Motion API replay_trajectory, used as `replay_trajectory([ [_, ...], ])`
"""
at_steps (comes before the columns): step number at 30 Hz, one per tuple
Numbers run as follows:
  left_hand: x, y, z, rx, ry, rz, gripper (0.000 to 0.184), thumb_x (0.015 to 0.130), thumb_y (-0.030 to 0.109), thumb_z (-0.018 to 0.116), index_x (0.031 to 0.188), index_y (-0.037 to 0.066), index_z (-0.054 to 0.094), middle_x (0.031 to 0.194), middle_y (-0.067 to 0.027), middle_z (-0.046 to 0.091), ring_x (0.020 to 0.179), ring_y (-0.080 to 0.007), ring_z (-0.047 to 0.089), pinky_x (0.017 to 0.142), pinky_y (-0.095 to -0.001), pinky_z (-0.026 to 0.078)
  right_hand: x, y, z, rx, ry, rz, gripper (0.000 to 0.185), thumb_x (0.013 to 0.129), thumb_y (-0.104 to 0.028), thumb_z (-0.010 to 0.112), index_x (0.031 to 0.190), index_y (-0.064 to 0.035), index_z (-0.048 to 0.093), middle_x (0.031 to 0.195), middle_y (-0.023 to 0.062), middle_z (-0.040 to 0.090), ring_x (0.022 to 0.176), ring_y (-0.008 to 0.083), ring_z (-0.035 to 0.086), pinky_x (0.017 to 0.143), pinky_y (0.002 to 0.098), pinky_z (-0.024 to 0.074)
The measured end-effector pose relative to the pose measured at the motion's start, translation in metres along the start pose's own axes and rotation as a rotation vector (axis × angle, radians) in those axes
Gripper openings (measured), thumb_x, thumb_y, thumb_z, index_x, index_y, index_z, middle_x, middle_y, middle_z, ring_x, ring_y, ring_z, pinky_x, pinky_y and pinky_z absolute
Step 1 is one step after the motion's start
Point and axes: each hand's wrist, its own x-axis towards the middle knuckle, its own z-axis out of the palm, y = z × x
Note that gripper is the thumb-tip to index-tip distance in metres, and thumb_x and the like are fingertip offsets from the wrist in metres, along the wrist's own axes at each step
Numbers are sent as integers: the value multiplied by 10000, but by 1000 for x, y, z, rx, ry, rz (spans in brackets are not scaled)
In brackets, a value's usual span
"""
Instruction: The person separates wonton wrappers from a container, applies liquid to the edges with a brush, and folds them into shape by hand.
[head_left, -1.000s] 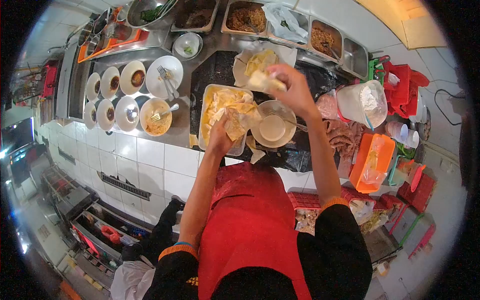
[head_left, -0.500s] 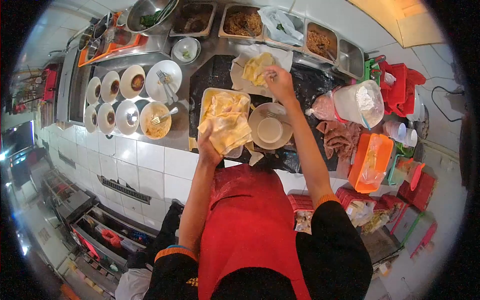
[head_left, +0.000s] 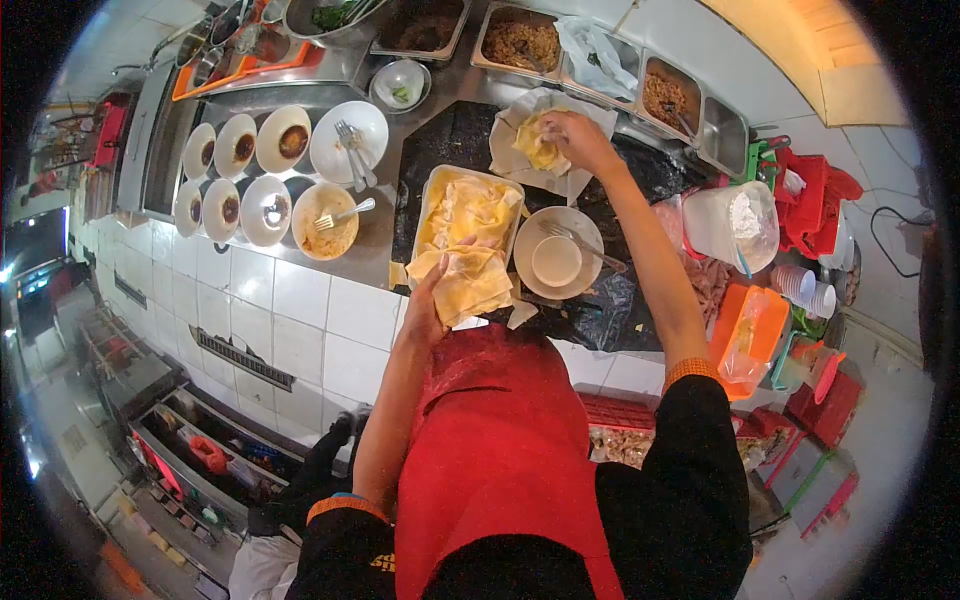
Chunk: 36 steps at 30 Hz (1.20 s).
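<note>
Thin yellow dough sheets (head_left: 468, 287) lie in my left hand (head_left: 428, 308), whose fingers are wrapped round their left edge over the near end of a tray (head_left: 521, 200). More folded wrappers (head_left: 462, 212) fill that tray. My right hand (head_left: 578, 138) is at the yellow pieces (head_left: 535, 140) on a paper-lined plate (head_left: 510, 172); its fingertips are bent together, and what lies between them cannot be made out. Between the tray and my right forearm, a bowl (head_left: 590, 222) holds a smaller bowl (head_left: 556, 261) and a fork (head_left: 590, 248).
Several sauce bowls (head_left: 276, 160) and a plate with forks (head_left: 325, 155) stand at the left. Metal food pans (head_left: 722, 140) line the back. A white powder container (head_left: 715, 215) and an orange bin (head_left: 728, 340) are on the right. Another person's leg (head_left: 310, 470) shows lower left.
The view has shifted slightly. My right hand has gone from above the bowl to the paper-lined plate, without the pale piece visible earlier. The sheets in my left hand now lie flatter and lower.
</note>
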Motion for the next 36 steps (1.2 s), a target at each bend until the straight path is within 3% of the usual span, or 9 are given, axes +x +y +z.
replay_trajectory([
  [6,15,1,-3,7,-29,-3,569,1071,367,446,1523,26,393,1509,-202,480,1363,-338,516,1124,-474,459,-1,11,3,-83,92,-182,339,871,-122,733,1201,-65,681,1133,129,723,1008,331,694,847,409,557],
  [8,19,0,-6,5,-25,9,566,1072,377,441,1509,19,414,1515,-199,476,1360,-330,520,1119,-466,464,0,9,-4,179,113,-29,311,913,-160,687,1215,-85,691,1111,159,725,958,360,698,825,426,565],
  [13,32,5,-6,-53,-37,37,570,1075,395,439,1491,4,438,1500,-209,493,1349,-324,531,1107,-459,470,-8,-12,-29,557,355,-51,284,922,-169,680,1190,-75,684,999,224,717,932,375,699,798,457,559],
  [15,41,4,-11,-40,4,35,564,1083,402,411,1486,9,446,1478,-214,515,1328,-329,550,1117,-462,460,-18,-26,-52,-82,109,-42,268,918,-151,679,1175,-74,667,975,216,718,942,400,689,805,484,549],
  [19,49,8,1,-90,-66,22,577,1093,432,366,1478,13,457,1467,-210,529,1285,-342,586,1101,-468,476,-31,-77,-86,-73,201,-183,288,918,-124,660,1205,-104,641,990,204,719,952,417,678,816,506,537],
  [20,48,11,9,-48,17,8,595,1089,454,366,1478,11,447,1466,-204,530,1287,-349,583,1093,-479,484,-38,-101,-97,-48,221,-209,273,910,-29,644,1179,-65,670,1011,146,722,940,344,697,836,434,538],
  [23,48,13,24,26,116,45,633,1078,502,362,1501,34,410,1474,-194,521,1286,-356,584,1089,-498,487,-54,-149,-108,268,211,-412,320,902,-94,684,1220,-74,654,961,150,735,907,311,716,805,411,562],
  [30,51,11,21,-135,-143,90,734,1043,617,342,1513,54,376,1440,-164,542,1266,-345,598,1052,-523,511,-97,-178,-73,558,-197,-405,279,854,-20,684,1131,8,682,932,116,715,847,212,688,814,336,546],
  [36,51,1,16,147,52,-38,612,1043,489,493,1475,61,420,1384,-145,577,1204,-291,640,980,-470,568,-101,-169,-32,509,15,-419,332,837,45,706,1160,-20,667,958,61,684,882,154,656,788,290,548],
])
